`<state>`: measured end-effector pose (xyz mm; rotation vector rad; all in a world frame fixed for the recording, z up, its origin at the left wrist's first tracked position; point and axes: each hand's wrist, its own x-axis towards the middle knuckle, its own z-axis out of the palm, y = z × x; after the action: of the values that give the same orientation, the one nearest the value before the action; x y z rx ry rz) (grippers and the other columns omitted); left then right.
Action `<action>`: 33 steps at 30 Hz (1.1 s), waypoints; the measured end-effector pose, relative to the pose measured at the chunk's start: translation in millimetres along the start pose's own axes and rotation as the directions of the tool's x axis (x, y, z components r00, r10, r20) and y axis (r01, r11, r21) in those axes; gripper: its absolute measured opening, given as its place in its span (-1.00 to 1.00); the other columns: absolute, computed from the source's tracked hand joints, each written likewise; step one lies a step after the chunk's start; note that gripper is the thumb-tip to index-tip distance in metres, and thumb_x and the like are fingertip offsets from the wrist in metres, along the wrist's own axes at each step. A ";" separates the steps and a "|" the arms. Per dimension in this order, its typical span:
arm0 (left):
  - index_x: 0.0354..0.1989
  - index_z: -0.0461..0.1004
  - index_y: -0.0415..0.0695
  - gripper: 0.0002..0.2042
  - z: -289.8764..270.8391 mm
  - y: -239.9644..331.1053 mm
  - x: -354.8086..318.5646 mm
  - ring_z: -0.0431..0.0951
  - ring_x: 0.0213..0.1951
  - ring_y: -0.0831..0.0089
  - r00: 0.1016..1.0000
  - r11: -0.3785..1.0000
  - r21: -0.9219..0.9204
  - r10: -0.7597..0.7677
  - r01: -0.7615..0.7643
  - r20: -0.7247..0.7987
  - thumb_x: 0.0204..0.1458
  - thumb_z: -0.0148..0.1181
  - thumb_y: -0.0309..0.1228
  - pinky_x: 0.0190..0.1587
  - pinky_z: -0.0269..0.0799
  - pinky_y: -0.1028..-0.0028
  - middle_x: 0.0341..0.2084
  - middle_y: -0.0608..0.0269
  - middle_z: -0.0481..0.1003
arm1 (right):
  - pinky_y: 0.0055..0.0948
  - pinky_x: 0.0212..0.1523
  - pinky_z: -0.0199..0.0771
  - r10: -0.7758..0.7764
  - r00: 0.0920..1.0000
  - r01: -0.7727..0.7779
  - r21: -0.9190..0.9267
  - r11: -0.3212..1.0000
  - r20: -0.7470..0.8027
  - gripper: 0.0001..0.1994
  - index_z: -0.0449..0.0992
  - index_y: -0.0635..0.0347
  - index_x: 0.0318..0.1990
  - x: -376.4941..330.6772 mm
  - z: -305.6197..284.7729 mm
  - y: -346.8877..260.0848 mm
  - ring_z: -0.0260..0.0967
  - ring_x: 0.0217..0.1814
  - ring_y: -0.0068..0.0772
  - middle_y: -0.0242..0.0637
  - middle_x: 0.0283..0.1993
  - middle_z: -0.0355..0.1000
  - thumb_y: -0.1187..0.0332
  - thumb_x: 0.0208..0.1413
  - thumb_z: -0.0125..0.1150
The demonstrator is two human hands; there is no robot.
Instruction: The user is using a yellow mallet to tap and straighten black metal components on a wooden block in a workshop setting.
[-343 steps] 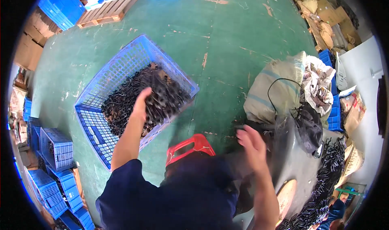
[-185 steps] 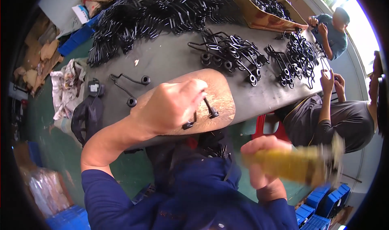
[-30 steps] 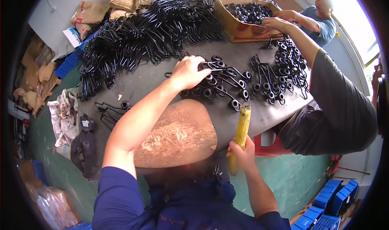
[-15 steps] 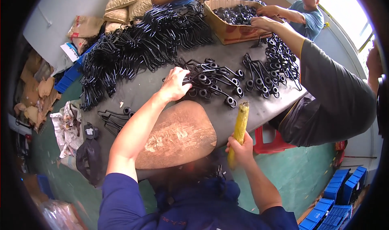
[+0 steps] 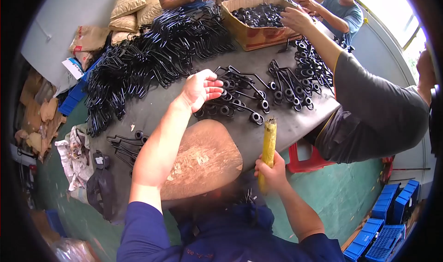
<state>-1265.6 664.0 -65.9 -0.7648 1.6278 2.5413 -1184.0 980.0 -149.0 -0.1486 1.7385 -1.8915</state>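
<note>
My left hand is open over the dark table, its fingers loosely spread and partly curled, with nothing visible in them. Right beside its fingertips lies a loose heap of black bent metal rods with round rubber bushings. My right hand is closed around a thick yellow stick, held upright at the table's near edge; its top end looks dark and worn. Between my arms rests a worn brown board with a scuffed, rounded surface. Partly behind my left forearm are more black rods with bushings.
A big pile of bare black rods covers the table's far left. A cardboard box of black bushings stands at the back. A co-worker's arm reaches in from the right; two other people work beyond. A red stool is at right.
My left hand has turned its palm more into view and its fingers have loosened beside the heap. My right hand still holds the yellow stick. The whole view has shifted slightly.
</note>
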 end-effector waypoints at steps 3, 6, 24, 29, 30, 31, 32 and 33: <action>-0.21 0.41 -0.35 -0.78 7.4 -13.2 15.1 0.59 -0.48 0.30 0.978 0.985 -0.081 0.139 -0.152 -0.155 0.14 0.02 -0.40 -0.44 0.59 0.43 -0.42 -0.02 0.52 | -0.49 -0.51 0.47 0.024 1.000 -0.024 0.010 1.000 -0.004 -0.80 0.33 0.26 -0.20 0.0 1.6 -3.3 0.39 -0.54 -0.49 -0.30 -0.46 0.37 0.53 0.03 0.18; -0.10 0.39 -0.42 -0.74 21.9 -27.4 8.2 0.59 -0.49 0.30 0.924 0.936 0.000 0.347 -0.351 -0.162 0.15 -0.03 -0.47 -0.47 0.58 0.46 -0.42 -0.04 0.52 | -0.49 -0.51 0.46 0.019 1.000 -0.019 0.000 1.000 -0.012 -0.81 0.33 0.25 -0.20 -0.3 0.7 0.8 0.38 -0.55 -0.50 -0.30 -0.46 0.37 0.53 0.03 0.17; 0.00 0.40 -0.31 -0.77 -100.5 -44.4 -148.4 0.60 -0.38 0.39 0.709 0.665 0.457 0.698 -0.590 -0.100 0.25 -0.04 -0.49 -0.33 0.57 0.50 -0.29 0.03 0.55 | -0.53 -0.59 0.41 -0.003 0.999 0.005 0.051 0.999 -0.054 -0.85 0.36 0.22 -0.26 -3.0 3.9 6.3 0.35 -0.64 -0.55 -0.34 -0.51 0.37 0.48 0.03 0.18; -0.06 0.41 -0.30 -0.81 -58.1 -42.2 -145.4 0.59 -0.48 0.46 0.657 0.611 0.449 0.751 -0.652 -0.068 0.25 -0.02 -0.46 -0.44 0.55 0.54 -0.38 0.08 0.56 | -0.50 -0.58 0.42 -0.002 0.999 0.003 0.020 1.000 -0.034 -0.86 0.35 0.21 -0.26 -4.8 4.7 4.8 0.34 -0.65 -0.51 -0.32 -0.51 0.37 0.46 0.04 0.17; -0.08 0.40 -0.30 -0.78 -52.5 -38.7 -144.7 0.59 -0.49 0.45 0.668 0.643 0.380 0.740 -0.665 -0.083 0.26 -0.02 -0.39 -0.45 0.55 0.54 -0.40 0.09 0.55 | -0.50 -0.58 0.42 -0.004 1.000 0.004 0.015 1.000 -0.028 -0.85 0.35 0.21 -0.26 -4.2 5.5 3.7 0.34 -0.65 -0.51 -0.32 -0.51 0.37 0.45 0.04 0.18; -0.08 0.40 -0.30 -0.76 -49.8 -34.3 -147.9 0.58 -0.51 0.47 0.681 0.661 0.326 0.729 -0.676 -0.067 0.27 -0.02 -0.36 -0.46 0.54 0.55 -0.42 0.10 0.55 | -0.50 -0.58 0.42 -0.003 1.000 0.003 0.008 1.000 -0.022 -0.85 0.35 0.21 -0.26 -3.5 6.7 0.5 0.34 -0.65 -0.51 -0.32 -0.51 0.37 0.45 0.04 0.18; -0.08 0.40 -0.30 -0.74 -47.1 -30.1 -153.6 0.57 -0.52 0.48 0.697 0.681 0.271 0.715 -0.680 -0.049 0.27 -0.01 -0.33 -0.47 0.52 0.56 -0.43 0.11 0.55 | -0.50 -0.59 0.41 0.020 1.000 -0.021 -0.025 0.999 -0.012 -0.84 0.35 0.21 -0.25 -3.7 7.0 -2.5 0.34 -0.65 -0.51 -0.32 -0.52 0.36 0.44 0.04 0.18; -0.08 0.41 -0.30 -0.73 -45.3 -22.9 -163.7 0.56 -0.54 0.51 0.686 0.652 0.306 0.728 -0.693 0.003 0.27 0.00 -0.31 -0.48 0.50 0.57 -0.44 0.13 0.55 | -0.50 -0.59 0.41 0.044 0.999 -0.045 -0.059 0.997 -0.005 -0.83 0.34 0.21 -0.25 -4.3 6.7 -4.8 0.33 -0.65 -0.51 -0.33 -0.52 0.36 0.42 0.05 0.18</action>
<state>-1097.9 673.6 -32.3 -0.2560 2.7123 2.5876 -1179.0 976.1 -142.1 -0.1279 1.7859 -1.8110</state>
